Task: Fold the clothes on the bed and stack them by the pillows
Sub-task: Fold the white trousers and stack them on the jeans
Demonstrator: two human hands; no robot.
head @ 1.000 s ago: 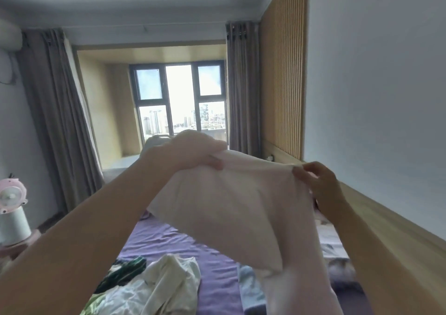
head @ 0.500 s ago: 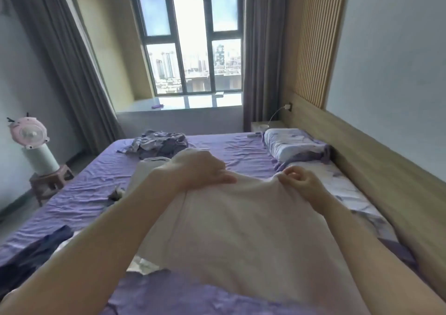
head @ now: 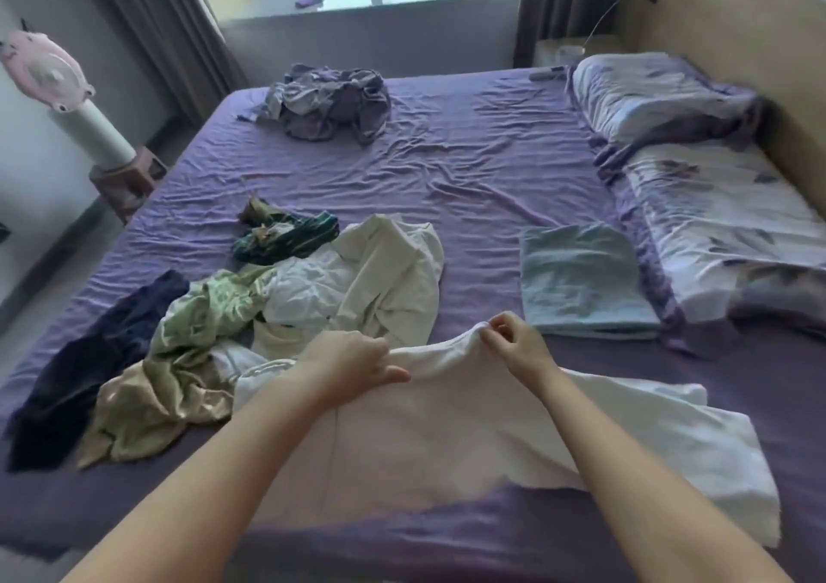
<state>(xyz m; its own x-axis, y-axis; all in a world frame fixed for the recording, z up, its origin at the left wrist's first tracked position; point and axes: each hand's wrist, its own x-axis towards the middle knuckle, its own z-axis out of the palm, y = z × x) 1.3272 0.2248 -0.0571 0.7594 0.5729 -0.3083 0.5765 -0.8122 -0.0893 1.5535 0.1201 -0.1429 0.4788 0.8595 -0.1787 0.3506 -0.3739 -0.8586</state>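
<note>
Clothes lie scattered over the purple-sheeted bed [head: 469,171], which fills most of the view. Two patterned pillows [head: 697,171] run along the right edge against the wooden headboard [head: 733,46]. White garment [head: 491,430] spread flat at the near edge, its far hem lifted between both hands. Left hand [head: 353,359] grips the hem with fingers curled over the cloth; right hand [head: 514,345] pinches a small peak of the same hem between thumb and fingertips. Loose pile to the near left: cream top [head: 393,278], shiny green-beige piece [head: 179,359], dark navy piece [head: 89,359] on the outside. Folded light-blue garment [head: 581,287] lies flat just beside the near pillow, right of the pile. Crumpled grey-purple bundle [head: 330,104] sits at the far side of the bed, well apart from the rest. Small dark-green striped item [head: 286,238] just beyond the cream top. Pink fan [head: 49,73] on a stool at far left, off the bed.
</note>
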